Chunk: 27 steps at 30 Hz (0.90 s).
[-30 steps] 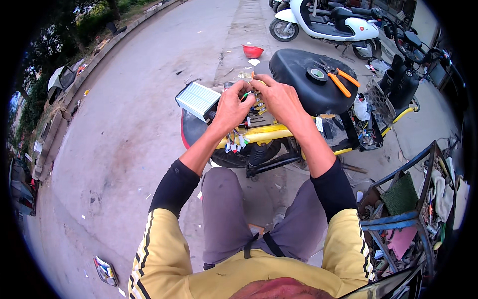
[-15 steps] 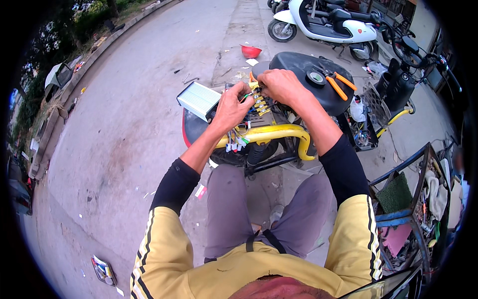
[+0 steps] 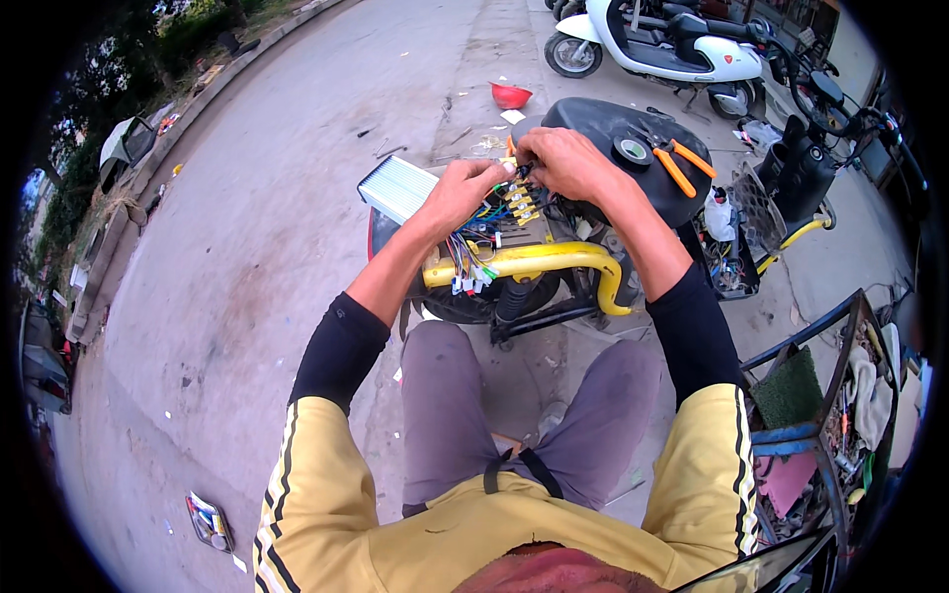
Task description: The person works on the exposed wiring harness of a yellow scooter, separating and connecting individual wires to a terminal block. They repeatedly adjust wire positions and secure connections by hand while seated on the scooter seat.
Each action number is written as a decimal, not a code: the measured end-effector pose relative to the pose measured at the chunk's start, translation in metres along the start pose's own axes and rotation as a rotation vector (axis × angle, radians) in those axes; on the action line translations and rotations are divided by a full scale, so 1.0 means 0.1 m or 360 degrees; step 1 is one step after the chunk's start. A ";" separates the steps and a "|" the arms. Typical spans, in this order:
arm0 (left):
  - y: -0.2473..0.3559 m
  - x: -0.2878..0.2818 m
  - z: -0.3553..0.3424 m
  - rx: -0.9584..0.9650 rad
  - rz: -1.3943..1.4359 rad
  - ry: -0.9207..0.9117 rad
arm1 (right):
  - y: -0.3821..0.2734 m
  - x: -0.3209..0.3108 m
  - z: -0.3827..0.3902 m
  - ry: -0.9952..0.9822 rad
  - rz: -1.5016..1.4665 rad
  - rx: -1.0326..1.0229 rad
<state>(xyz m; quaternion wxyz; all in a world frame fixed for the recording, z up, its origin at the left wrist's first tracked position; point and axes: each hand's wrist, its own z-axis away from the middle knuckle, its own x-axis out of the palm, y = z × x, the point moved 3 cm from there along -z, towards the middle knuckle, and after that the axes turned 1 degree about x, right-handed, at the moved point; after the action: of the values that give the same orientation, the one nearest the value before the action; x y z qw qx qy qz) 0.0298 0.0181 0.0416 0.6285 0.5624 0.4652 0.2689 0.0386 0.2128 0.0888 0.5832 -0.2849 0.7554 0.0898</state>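
Observation:
My left hand (image 3: 463,201) and my right hand (image 3: 569,166) meet over the opened rear of an electric scooter, fingertips pinched close together. A small dark piece sits between them, too small to name. Right beneath is a row of yellow terminals (image 3: 521,205) with coloured wires. Beside my left hand lies a silver finned controller box (image 3: 397,188). A bundle of wires with white connectors (image 3: 473,279) hangs over the yellow frame tube (image 3: 529,260). The black seat (image 3: 603,128) lies beyond my right hand, bearing a roll of tape (image 3: 631,151) and orange-handled pliers (image 3: 682,166).
A red bowl-shaped thing (image 3: 511,96) lies on the pavement ahead. A white scooter (image 3: 672,54) is parked at the far right. On the near right stands a metal-framed cart (image 3: 791,435) full of odds and ends. A small tray (image 3: 209,522) rests on the ground at near left.
The view has shifted slightly. My left hand has turned flatter, its fingertips now reaching in to my right fingertips over the terminals. My right hand stays in nearly the same place.

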 end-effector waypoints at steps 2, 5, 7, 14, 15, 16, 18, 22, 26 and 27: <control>0.00 0.04 -0.05 -0.0092 -0.0006 -0.0006 | 0.00 0.00 0.00 0.0008 -0.0015 0.0008; -0.01 0.06 -0.17 -0.0191 -0.0006 -0.0020 | 0.01 0.00 0.00 0.0030 -0.0057 0.0032; -0.08 0.08 -0.25 -0.0118 -0.0029 -0.0025 | -0.01 0.00 -0.01 0.0057 -0.0103 0.0032; -0.13 0.07 -0.33 -0.0045 -0.0103 -0.0085 | 0.04 0.02 0.02 0.0092 -0.0103 -0.0033; -0.12 0.07 -0.31 -0.0062 -0.0103 -0.0086 | 0.06 0.02 0.00 0.0050 -0.0096 -0.0005; -0.10 0.07 -0.30 -0.0079 -0.0103 -0.0087 | 0.07 0.03 0.00 0.0008 -0.0089 0.0022; 0.02 0.04 -0.25 -0.0180 -0.0167 -0.0130 | 0.07 0.04 0.01 0.0057 -0.0110 0.0022; -0.05 -0.05 -0.25 -0.0197 -0.0006 -0.0118 | 0.06 0.05 0.01 0.0088 -0.0086 -0.0005; 0.10 -0.11 -0.14 -0.0139 -0.0237 -0.0157 | 0.05 0.02 0.03 0.0105 -0.0100 0.0000; 0.11 -0.12 -0.09 -0.0069 -0.0268 -0.0203 | 0.05 0.02 0.03 0.0111 -0.0097 -0.0006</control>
<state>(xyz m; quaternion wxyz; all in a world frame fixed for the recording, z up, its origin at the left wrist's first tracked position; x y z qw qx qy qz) 0.0186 0.0145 0.0558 0.6892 0.5235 0.4640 0.1888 0.0383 0.2174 0.0846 0.5586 -0.3120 0.7659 0.0634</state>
